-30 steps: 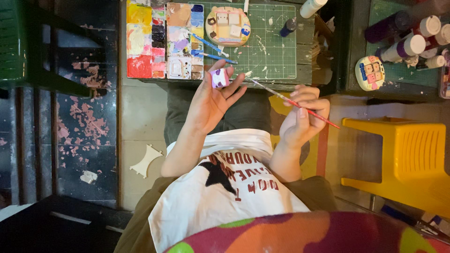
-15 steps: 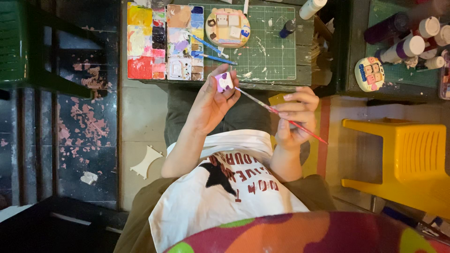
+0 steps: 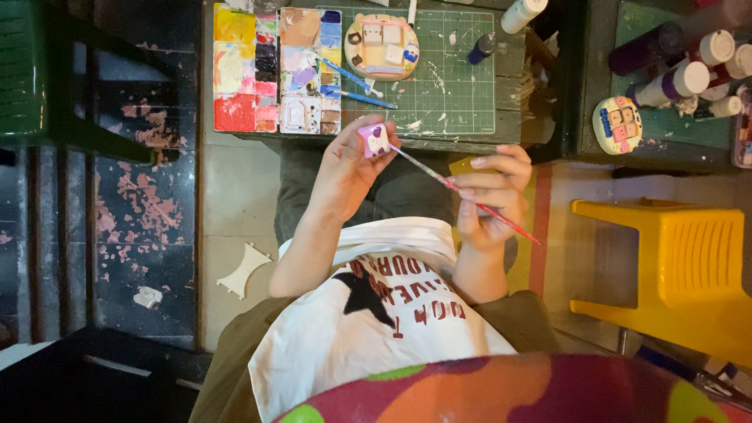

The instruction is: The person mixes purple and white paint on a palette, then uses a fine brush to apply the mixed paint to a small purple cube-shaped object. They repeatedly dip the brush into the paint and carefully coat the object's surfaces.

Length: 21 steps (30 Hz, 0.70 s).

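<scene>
Left hand (image 3: 348,168) pinches small pink piece (image 3: 374,139) — right hand (image 3: 486,196) grips thin paintbrush (image 3: 462,190), tip touching piece.

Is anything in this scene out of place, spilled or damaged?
Yes. A pale flat cut-out shape lies on the floor, away from the green cutting mat. White paint smears mark the mat, and the dark floor beside it is badly chipped, showing pink patches.

Piece in my left hand (image 3: 345,168): small pink-and-white figure (image 3: 374,139) with a purple spot. Brush (image 3: 462,191) in my right hand (image 3: 487,196): red handle. Cutting mat (image 3: 454,86): green, white grid, paint flecks. Palette (image 3: 258,70): yellow, red, pink, blue wells. Stool (image 3: 674,266): yellow.
</scene>
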Each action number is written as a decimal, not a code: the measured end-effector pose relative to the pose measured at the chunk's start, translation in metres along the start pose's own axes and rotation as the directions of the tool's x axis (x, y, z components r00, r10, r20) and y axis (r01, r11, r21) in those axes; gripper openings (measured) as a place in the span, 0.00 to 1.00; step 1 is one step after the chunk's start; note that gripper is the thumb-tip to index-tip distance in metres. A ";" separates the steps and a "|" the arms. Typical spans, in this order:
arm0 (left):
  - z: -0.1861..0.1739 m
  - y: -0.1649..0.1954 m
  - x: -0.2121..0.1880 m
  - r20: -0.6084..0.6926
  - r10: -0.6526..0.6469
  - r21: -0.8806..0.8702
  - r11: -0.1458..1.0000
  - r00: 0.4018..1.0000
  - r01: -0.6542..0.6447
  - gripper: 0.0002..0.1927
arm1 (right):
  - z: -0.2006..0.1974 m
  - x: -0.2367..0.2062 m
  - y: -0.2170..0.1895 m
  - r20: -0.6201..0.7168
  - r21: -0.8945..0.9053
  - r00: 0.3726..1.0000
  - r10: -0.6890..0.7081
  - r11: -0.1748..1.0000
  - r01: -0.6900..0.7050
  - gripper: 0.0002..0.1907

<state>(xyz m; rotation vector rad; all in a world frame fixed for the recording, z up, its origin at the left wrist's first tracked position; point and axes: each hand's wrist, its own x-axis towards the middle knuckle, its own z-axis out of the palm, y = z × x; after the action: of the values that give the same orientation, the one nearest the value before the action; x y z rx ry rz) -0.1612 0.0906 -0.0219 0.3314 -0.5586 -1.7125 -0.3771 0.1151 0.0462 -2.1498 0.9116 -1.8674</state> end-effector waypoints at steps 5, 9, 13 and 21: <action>-0.002 0.000 -0.001 0.008 0.023 0.038 0.999 1.000 -0.023 0.25 | -0.002 0.001 0.001 0.021 0.009 1.000 -0.015 1.000 0.015 0.09; -0.002 0.000 -0.001 0.015 0.028 0.046 0.999 1.000 -0.028 0.25 | -0.003 0.002 0.002 0.020 0.014 0.998 -0.053 0.998 0.053 0.09; -0.001 0.000 -0.001 0.025 0.036 0.050 0.998 0.999 -0.037 0.25 | -0.003 0.001 0.000 0.026 0.011 0.999 -0.048 0.999 0.047 0.10; -0.004 -0.001 0.000 0.029 0.039 0.047 0.998 0.999 -0.040 0.25 | -0.004 0.002 0.001 0.016 0.007 0.997 -0.080 0.997 0.080 0.08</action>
<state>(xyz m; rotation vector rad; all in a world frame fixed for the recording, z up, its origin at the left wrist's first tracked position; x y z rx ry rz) -0.1601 0.0905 -0.0257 0.3281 -0.6233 -1.6699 -0.3811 0.1148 0.0482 -2.2254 0.8275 -1.8833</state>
